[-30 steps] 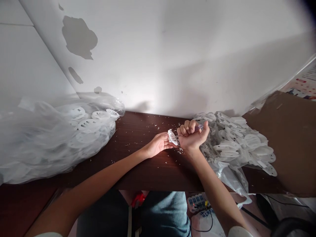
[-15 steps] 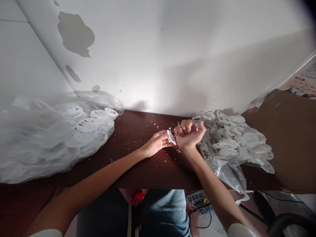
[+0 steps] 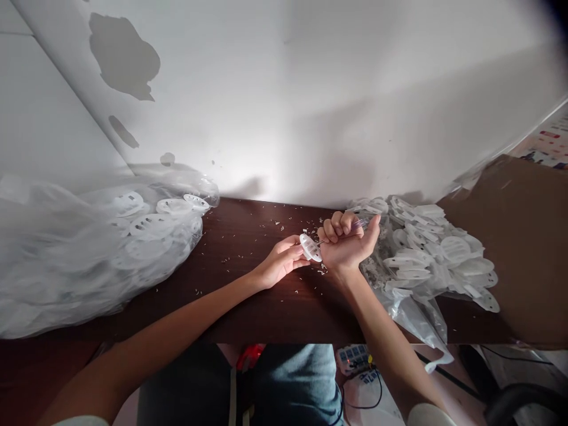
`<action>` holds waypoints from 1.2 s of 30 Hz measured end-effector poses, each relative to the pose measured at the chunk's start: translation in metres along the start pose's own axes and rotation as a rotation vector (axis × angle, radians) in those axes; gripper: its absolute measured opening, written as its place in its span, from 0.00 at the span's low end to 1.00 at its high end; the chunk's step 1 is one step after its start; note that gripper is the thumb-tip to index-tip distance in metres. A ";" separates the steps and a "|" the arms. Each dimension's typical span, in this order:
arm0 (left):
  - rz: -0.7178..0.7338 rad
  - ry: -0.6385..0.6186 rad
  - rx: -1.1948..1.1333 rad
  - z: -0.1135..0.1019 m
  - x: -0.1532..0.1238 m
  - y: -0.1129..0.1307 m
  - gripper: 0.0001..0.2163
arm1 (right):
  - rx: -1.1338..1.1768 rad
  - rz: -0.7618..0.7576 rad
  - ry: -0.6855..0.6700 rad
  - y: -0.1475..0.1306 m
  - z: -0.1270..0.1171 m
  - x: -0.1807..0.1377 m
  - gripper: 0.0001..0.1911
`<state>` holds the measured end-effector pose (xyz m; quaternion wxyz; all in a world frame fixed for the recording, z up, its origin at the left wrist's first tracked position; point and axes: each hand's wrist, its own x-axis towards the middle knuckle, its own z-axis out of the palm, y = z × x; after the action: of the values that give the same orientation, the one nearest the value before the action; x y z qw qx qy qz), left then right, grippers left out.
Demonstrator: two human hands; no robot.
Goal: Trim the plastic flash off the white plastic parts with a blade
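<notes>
Between the thumb and fingers of my left hand (image 3: pixel 278 265) is a white slotted plastic disc (image 3: pixel 310 248), held tilted above the table. My right hand (image 3: pixel 348 247) is palm-up beside it, fingers curled round a screwdriver-like tool (image 3: pixel 358 224) with a clear purplish handle. The tool's thin metal shaft points left toward the disc. Its tip is too small to tell whether it sits in a slot. Tiny white plastic scraps (image 3: pixel 323 269) lie on the dark wooden table (image 3: pixel 266 313) below and around the hands.
A clear plastic bag (image 3: pixel 102 260) full of similar discs lies at the left. To the right, many loose discs (image 3: pixel 457 251) are heaped on another plastic bag (image 3: pixel 419 316), beside a brown cardboard sheet (image 3: pixel 528 248). A white wall (image 3: pixel 266 106) rises behind the table. A power strip (image 3: pixel 352 359) sits below.
The disc has turned so that more of its slotted face shows. My right hand has shifted slightly right, its thumb lifting away from the handle. The whole view has moved a little.
</notes>
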<state>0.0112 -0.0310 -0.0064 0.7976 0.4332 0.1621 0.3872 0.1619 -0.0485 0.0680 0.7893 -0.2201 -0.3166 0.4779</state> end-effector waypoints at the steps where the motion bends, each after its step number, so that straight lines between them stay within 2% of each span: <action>1: -0.002 -0.004 -0.007 0.000 0.000 0.000 0.19 | -0.004 -0.001 -0.003 0.000 0.000 0.000 0.35; 17: -0.006 -0.019 -0.034 0.002 0.001 0.001 0.20 | -0.051 -0.061 -0.056 0.002 0.001 -0.002 0.35; 26: 0.006 -0.015 -0.034 0.001 0.001 0.000 0.19 | 0.021 -0.048 -0.022 0.002 0.000 -0.002 0.35; 36: 0.003 0.004 -0.047 -0.001 0.003 -0.001 0.19 | -0.020 -0.044 0.060 0.000 0.001 -0.002 0.35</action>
<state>0.0129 -0.0284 -0.0079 0.8064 0.4140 0.1541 0.3931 0.1606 -0.0500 0.0677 0.8065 -0.2353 -0.3023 0.4504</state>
